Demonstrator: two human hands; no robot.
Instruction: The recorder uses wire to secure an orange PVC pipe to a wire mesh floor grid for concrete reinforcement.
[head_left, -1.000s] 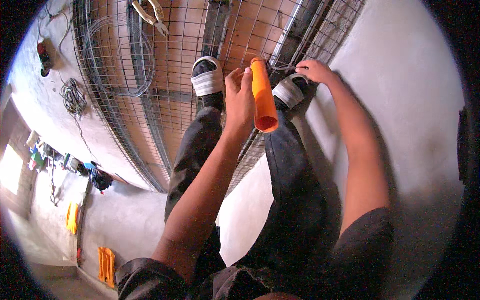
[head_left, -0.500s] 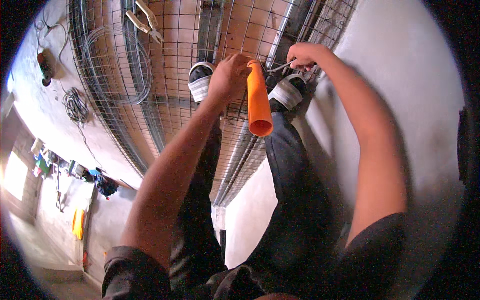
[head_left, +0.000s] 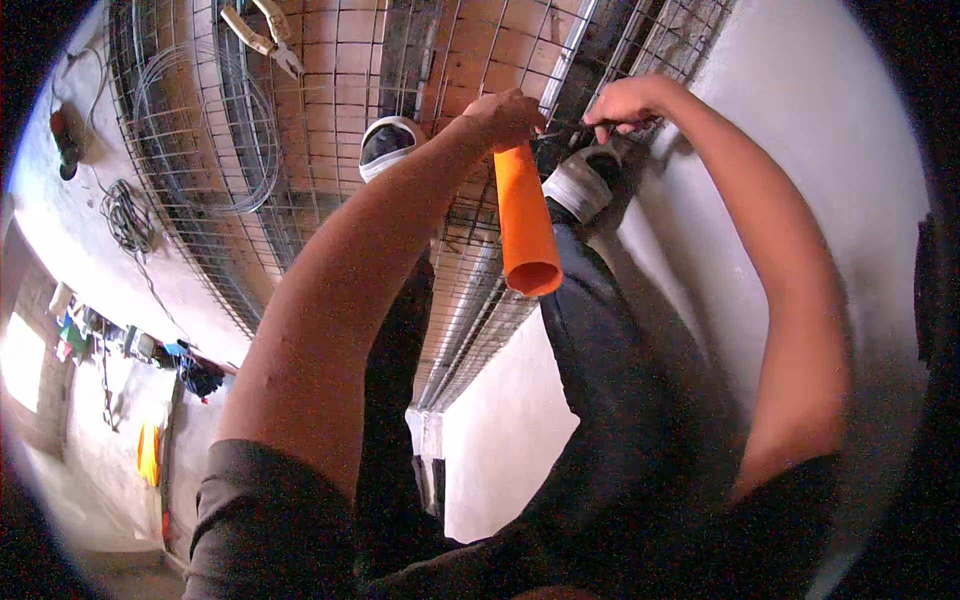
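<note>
An orange plastic pipe (head_left: 526, 215) stands out from the wire mesh between my feet, its open lower end toward me. My left hand (head_left: 505, 118) covers the pipe's upper end, fingers closed and reaching right; what they pinch is hidden. In my right hand (head_left: 628, 104), closed just above my right sandal (head_left: 580, 188), is a thin dark metal rod-like tool (head_left: 572, 128). The tool points left, and its tip comes close to my left fingertips. Its exact kind is too small to make out.
Pliers with pale handles (head_left: 262, 36) lie on the wire mesh (head_left: 330, 95), near a coil of thin wire (head_left: 268, 150). Metal beams (head_left: 405, 60) run under the mesh. A white wall (head_left: 800, 110) rises at the right. A bundled cable (head_left: 128, 218) is at the left.
My left hand has moved right over the pipe's upper end, its fingers now near the tool. The right hand has turned slightly with the tool. The whole view has shifted a little.
</note>
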